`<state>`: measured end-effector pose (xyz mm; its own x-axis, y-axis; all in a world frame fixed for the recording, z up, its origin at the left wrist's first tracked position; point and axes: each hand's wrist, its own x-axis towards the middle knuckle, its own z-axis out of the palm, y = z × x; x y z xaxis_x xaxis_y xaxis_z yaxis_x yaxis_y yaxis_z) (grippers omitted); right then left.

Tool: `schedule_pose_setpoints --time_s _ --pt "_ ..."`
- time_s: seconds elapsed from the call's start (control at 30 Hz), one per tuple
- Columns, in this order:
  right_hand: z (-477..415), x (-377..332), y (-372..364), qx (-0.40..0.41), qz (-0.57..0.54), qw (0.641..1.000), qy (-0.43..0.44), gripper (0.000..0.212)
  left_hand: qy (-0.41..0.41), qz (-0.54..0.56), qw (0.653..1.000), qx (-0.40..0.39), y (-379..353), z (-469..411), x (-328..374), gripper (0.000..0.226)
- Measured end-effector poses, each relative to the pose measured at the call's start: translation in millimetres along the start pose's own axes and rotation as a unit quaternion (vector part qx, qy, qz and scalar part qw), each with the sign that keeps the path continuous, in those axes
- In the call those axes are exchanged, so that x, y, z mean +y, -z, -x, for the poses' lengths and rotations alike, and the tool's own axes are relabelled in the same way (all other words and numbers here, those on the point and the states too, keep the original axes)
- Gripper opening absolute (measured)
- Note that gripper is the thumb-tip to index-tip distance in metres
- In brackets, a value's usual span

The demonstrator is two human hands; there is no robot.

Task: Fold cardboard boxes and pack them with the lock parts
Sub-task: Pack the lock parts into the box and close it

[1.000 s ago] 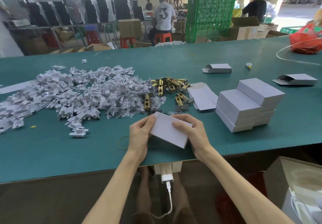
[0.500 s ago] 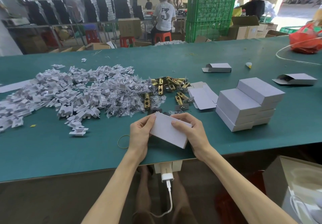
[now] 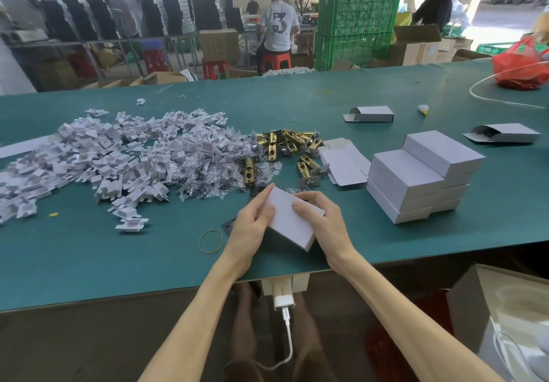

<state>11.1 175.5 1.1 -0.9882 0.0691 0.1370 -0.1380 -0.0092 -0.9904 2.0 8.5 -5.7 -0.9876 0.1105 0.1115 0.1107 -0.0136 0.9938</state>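
Clamping my left hand (image 3: 252, 227) and right hand (image 3: 323, 221) around the white box (image 3: 292, 222), I hold it tilted just above the near edge of the counter (image 3: 89, 257). Squeezing too hard could buckle its walls; a loose grip could drop it off that edge.

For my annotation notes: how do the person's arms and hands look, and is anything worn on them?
The left hand and the right hand are bare: no gloves, no visible rings. No watch or band on either wrist. Both forearms are uncovered; no sleeve is in view.
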Motion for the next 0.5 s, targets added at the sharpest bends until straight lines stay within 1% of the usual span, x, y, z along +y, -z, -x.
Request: schedule_pose_setpoints --time_s 0.2,0.27,0.33,0.4,0.47,0.5 --pt "-1 -1 0 0.008 0.013 1.000 0.005 0.021 0.006 0.012 1.000 -0.001 2 -1 0 0.044" --pt "0 -1 -1 0.002 0.030 1.000 0.007 0.014 0.001 0.019 1.000 0.013 2 0 1 0.042" --pt "1 -2 -3 -0.007 0.063 0.998 0.013 0.012 0.000 0.039 0.999 0.037 1 0 2 0.040" --pt "2 -5 -5 0.003 0.109 0.993 0.035 0.018 0.003 0.049 0.997 0.052 1 0 4 0.037" --pt "7 -9 -6 0.025 0.169 0.982 0.074 0.030 0.000 0.046 0.997 0.058 0 1 5 0.035" --pt "10 -11 -6 0.022 0.209 0.973 0.096 0.037 -0.005 0.042 0.997 0.063 0 1 5 0.034"
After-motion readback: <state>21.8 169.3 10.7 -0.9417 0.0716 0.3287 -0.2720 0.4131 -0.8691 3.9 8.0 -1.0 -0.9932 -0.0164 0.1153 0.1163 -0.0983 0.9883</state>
